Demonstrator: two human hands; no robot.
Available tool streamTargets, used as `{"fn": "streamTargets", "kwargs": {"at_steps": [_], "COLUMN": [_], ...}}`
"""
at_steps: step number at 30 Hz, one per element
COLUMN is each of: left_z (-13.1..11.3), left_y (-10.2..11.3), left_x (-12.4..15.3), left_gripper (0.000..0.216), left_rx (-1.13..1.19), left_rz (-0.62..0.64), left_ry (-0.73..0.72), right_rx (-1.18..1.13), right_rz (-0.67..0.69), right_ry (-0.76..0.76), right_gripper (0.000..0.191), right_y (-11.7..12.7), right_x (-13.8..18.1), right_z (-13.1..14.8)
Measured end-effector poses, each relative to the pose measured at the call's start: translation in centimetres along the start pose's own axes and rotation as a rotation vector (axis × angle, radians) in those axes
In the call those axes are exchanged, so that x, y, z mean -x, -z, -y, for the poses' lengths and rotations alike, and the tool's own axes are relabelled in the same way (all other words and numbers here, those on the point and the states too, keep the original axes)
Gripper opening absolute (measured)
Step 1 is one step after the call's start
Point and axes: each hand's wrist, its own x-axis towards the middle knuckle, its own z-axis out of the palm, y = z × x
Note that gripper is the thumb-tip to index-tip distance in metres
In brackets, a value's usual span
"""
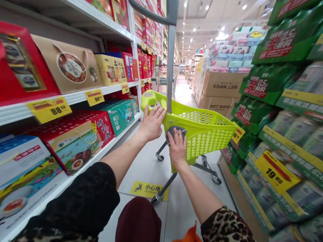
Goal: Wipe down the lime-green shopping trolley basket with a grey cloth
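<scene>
Holding a grey cloth (171,129) to a lime-green cart (193,119), mid-aisle.
We read "WET WIPES" on cartons (220,84), "19.80" on a yellow price tag (276,173), "小心地" on a floor sign (145,189). Cart: perforated plastic body, grey pole (170,65). Our right hand (179,150) has the cloth against its near end; our left hand (152,123) lies over the edge, grip uncertain: we cannot tell. Handle (171,15) cut off above; near leg (168,183) partly hides the floor sign.

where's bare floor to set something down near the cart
Bare floor shows between the left shelf and the green cart, plus a narrow strip between its right wheel and the stacked cans. Gift boxes crowd the shelf; cans pack the right side.
</scene>
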Motion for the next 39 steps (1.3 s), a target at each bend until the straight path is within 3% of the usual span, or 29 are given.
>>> {"fn": "streamTargets", "kwargs": {"at_steps": [6,14,17,20,23,26,30,34,39], "left_z": [0.4,0.7,-1.2,-4.0,-6.0,-6.3,-5.8,-6.3,-7.1], "left_y": [-0.3,-1.4,-2.5,-3.6,-4.3,-4.5,-4.7,-4.7,-4.7], "left_x": [-0.1,0.8,2.5,3.7,3.7,3.1,3.0,2.8,2.0], "left_gripper": [0.067,0.066,0.056,0.043,0.038,0.030,0.020,0.020,0.014], "left_rx": [-0.002,0.110,0.394,0.920,1.596,1.995,2.125,2.161,2.063], "left_rz": [0.007,-0.102,-0.234,-0.309,-0.121,0.058,0.100,0.098,0.072], "left_ry": [0.000,-0.018,0.123,0.466,0.825,0.925,0.952,0.931,0.995], "right_rx": [-0.007,-0.112,-0.111,-0.128,-0.194,-0.317,-0.446,-0.514,-0.519], "right_rz": [0.059,-0.118,-0.081,-0.063,-0.069,-0.055,-0.025,-0.079,-0.087], "right_ry": [0.068,0.009,0.029,0.026,0.028,0.058,0.000,-0.162,-0.155], "right_gripper": [0.045,0.044,0.043,0.042,0.044,0.051,0.066,0.055,0.042], "right_y": [0.2,1.8,1.4,1.0,1.1,2.0,3.6,4.0,3.9], "right_x": [1.9,-4.6,-4.5,-3.0,-1.6,-1.0,-1.3,-2.1,-2.3], "right_z": [-0.8,0.4,0.5,0.5,0.3,-0.1,-0.4,-0.1,0.3]}}
